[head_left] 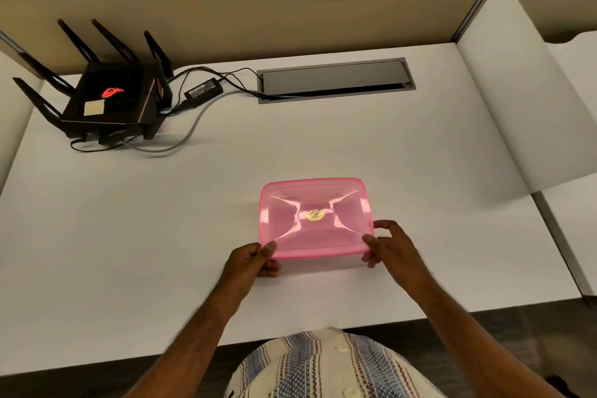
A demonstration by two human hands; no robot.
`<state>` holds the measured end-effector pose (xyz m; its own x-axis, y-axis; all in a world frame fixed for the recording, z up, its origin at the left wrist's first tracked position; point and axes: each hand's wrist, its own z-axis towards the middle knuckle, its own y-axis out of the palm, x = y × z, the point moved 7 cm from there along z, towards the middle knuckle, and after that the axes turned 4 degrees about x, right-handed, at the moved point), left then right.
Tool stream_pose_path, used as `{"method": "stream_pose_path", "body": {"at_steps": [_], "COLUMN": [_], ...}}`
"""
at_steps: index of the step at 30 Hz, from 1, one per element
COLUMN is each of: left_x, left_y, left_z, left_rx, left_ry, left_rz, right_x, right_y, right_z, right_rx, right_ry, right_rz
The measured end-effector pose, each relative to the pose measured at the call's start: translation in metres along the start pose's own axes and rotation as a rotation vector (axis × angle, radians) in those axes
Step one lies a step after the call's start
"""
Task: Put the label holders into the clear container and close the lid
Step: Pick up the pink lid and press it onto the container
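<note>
Your left hand (255, 260) and right hand (389, 244) each pinch a near corner of the pink lid (315, 218) over the box, apparently pressing it shut; next, seat the far edge.

- A translucent pink lid (315, 216), rectangular with rounded corners and a round gold sticker (315, 214) at its centre, is seen lying flat on the container.
- Its near corners are gripped.

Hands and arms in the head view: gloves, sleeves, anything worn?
Left hand and right hand are bare: no gloves, rings or watch visible. Forearms are uncovered as far as the frame shows. Below them, a cream striped buttoned garment.
</note>
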<state>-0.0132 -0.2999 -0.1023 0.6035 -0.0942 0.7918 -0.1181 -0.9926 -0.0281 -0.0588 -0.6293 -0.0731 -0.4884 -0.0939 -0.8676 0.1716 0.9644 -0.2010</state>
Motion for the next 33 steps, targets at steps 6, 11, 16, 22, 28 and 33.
{"method": "stream_pose_path", "body": {"at_steps": [6,11,16,22,28,33], "left_x": [0.004,0.022,0.059,0.095,0.09,0.089], "left_y": [-0.001,-0.018,-0.018,0.005,0.01,0.011], "left_z": [0.002,0.012,0.04,0.074,0.077,0.077], "left_rx": [-0.014,0.072,0.256,0.261,0.279,0.294], "left_ry": [0.046,0.201,0.217,0.169,0.055,0.036], "left_rz": [0.087,0.48,0.292,0.129,-0.074,-0.142], "right_x": [-0.002,-0.008,-0.04,-0.058,-0.056,-0.06], "right_y": [-0.002,-0.017,-0.019,-0.001,-0.002,-0.002], "right_z": [0.006,0.029,0.07,0.099,0.102,0.103], "right_rx": [-0.09,-0.036,0.1,0.098,0.112,0.096], "right_ry": [-0.001,-0.017,-0.081,-0.045,-0.028,-0.028], "right_rz": [0.004,-0.106,-0.144,-0.085,-0.056,-0.042]}}
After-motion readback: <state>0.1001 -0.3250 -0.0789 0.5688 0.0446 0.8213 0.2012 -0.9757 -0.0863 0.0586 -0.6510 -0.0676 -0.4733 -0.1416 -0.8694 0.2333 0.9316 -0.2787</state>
